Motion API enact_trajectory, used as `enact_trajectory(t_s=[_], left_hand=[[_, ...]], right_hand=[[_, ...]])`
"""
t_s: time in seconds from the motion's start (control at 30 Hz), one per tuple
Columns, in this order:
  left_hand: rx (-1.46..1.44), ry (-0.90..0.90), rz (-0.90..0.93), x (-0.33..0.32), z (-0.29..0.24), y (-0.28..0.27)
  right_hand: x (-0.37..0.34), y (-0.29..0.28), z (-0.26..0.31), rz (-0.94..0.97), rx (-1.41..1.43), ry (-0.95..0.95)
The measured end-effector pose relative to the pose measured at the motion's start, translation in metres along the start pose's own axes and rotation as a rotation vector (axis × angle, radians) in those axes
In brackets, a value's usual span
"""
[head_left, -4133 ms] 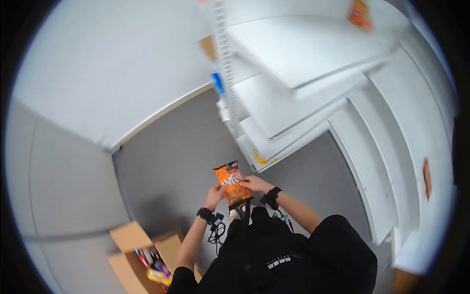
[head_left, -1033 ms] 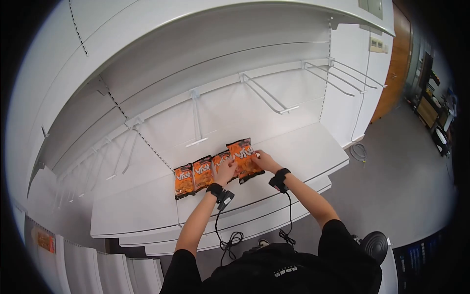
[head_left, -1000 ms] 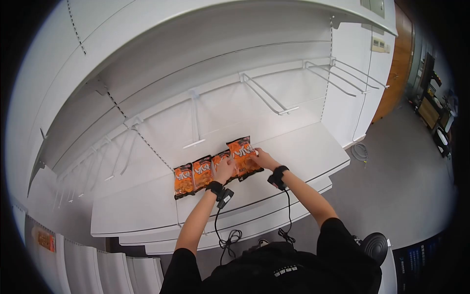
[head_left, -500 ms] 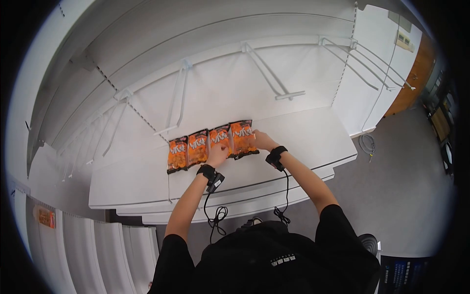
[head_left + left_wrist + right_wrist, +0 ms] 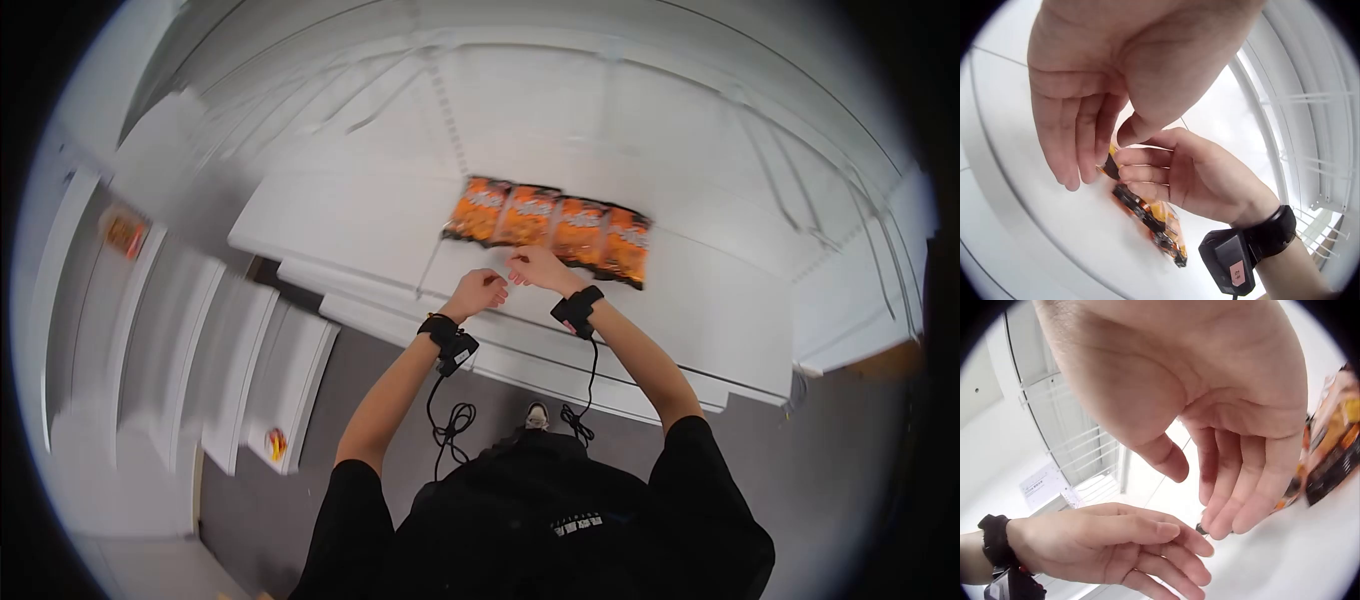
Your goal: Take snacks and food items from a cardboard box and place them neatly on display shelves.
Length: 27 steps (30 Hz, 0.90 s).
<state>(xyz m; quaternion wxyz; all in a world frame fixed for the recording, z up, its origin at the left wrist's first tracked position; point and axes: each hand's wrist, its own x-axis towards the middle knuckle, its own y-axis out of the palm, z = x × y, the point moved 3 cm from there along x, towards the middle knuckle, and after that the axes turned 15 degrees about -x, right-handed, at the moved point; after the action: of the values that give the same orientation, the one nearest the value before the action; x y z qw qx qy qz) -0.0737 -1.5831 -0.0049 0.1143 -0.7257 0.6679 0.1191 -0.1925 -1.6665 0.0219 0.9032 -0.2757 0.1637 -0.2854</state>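
Observation:
Several orange snack bags lie side by side in a row on the white shelf (image 5: 340, 215) in the head view. The leftmost bag (image 5: 480, 208) and the rightmost bag (image 5: 628, 250) mark the row's ends. My left hand (image 5: 478, 293) hovers over the shelf's front part, fingers loosely bent and holding nothing. Close beside it, my right hand (image 5: 537, 268) is also bare, its fingertips turned toward the left hand. It overlaps the lower edge of the row in this view. In the right wrist view, a bag (image 5: 1335, 437) shows beyond my right fingers.
Wire hooks (image 5: 785, 175) stick out from the back panel above the shelf. Lower shelf tiers step out below its front edge. At the left stands another white shelf unit (image 5: 190, 340) with an orange pack (image 5: 124, 235) and a small yellow-red pack (image 5: 276, 444). Cables (image 5: 453, 425) hang from both wrists.
Earlier, both hands held one bag above the floor, then set it at the right end of the row. Now they have let go and drawn back leftward; the head view has turned left.

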Motion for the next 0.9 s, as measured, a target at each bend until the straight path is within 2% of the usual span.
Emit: enact_trajectory(t_s=[0.23,0.3,0.47,0.7,0.77,0.9], left_hand=[[-0.139,-0.012,-0.337,-0.165,0.056,-0.108],[-0.152,-0.069,-0.442,-0.222,0.078,-0.129],[-0.28,-0.048,-0.675,-0.372,0.157,-0.168],[-0.457,-0.14,-1.021,-0.586,0.268,-0.177],[-0.525,-0.211,-1.181,-0.654,0.3,-0.163],[-0.659,-0.176,-1.425,-0.764,0.346,-0.116]], right_hand=[[0.013,0.143,0.074,0.362,0.011,-0.075],[0.003,0.191,0.095,0.471,-0.063,-0.077],[-0.044,0.315,0.168,0.745,-0.205,-0.134],[-0.115,0.484,0.25,1.038,-0.303,-0.254],[-0.15,0.528,0.272,1.13,-0.353,-0.316],[-0.215,0.604,0.317,1.319,-0.482,-0.386]])
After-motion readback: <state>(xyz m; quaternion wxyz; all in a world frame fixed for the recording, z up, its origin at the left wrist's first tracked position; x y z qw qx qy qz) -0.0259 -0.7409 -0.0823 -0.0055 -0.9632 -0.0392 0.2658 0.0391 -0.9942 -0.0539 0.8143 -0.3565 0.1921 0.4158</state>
